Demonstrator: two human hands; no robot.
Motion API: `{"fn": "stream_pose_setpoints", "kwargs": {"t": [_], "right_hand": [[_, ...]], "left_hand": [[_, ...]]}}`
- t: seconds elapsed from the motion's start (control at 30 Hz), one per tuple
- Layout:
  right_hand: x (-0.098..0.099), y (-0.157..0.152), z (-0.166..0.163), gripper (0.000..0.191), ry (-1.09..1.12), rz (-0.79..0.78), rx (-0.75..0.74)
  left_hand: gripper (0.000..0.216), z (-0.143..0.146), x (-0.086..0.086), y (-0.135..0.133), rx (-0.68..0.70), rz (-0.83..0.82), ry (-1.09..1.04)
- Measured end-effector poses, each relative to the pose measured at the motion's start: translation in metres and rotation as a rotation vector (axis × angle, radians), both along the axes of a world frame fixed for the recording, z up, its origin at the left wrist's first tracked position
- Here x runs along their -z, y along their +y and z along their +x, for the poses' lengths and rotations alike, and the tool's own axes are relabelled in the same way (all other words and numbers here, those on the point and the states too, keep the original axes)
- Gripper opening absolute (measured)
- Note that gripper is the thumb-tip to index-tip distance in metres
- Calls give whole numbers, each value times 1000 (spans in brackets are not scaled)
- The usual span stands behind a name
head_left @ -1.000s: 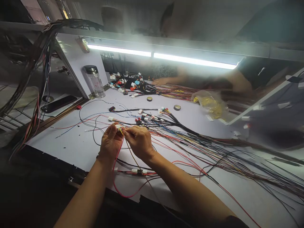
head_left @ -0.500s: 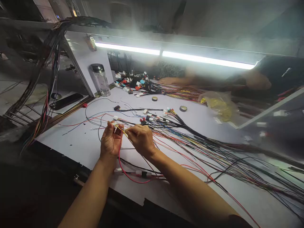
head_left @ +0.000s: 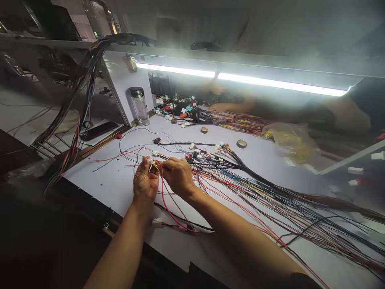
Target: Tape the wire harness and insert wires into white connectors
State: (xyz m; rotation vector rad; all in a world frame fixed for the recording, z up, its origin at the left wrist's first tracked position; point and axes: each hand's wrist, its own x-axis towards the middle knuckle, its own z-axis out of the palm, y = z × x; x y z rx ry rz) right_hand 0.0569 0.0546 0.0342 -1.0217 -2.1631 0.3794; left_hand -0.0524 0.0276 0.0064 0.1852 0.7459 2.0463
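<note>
Near the middle of the white table, my left hand point(head_left: 144, 180) is closed on a small white connector point(head_left: 152, 161), mostly covered by the fingers. Yellow and red wires run out of it; the red wire point(head_left: 163, 192) loops down toward the table. Pressed close beside it, my right hand point(head_left: 179, 174) pinches a wire at the connector; the fingertips hide its end. Beneath my forearms lies a black cable with a white plug point(head_left: 157, 222). Just beyond my hands rests another white plug point(head_left: 155, 153) on a dark lead.
A wire harness point(head_left: 255, 172) spreads across the table to the right. Behind are tape rolls point(head_left: 241, 143), a glass bottle point(head_left: 140, 107), a heap of connectors point(head_left: 177, 108) and a plastic bag point(head_left: 288, 142). A phone point(head_left: 98, 131) lies left. Another person's hand point(head_left: 224, 107) is across the table.
The camera view has shifted, so the scene sits further right and lower. My right hand has drawn closer to the connector in my left hand.
</note>
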Motion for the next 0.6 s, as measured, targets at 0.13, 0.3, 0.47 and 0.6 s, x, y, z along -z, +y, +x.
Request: {"fn": "stream_pose_setpoints", "kwargs": {"t": [0.13,0.3,0.47,0.6], "right_hand": [[-1,0,1,18,2,5,8],[0,-1,3,18,2,54,16],[2,-6,6,22,-3,139,37],[1,-13,8,25,-8,241,55]], "left_hand": [[27,2,0,0,12,21,61],[30,5,-3,0,11,29,76],[32,8,-6,-3,36,61,135],[30,10,-8,-5,41,63,173]]}}
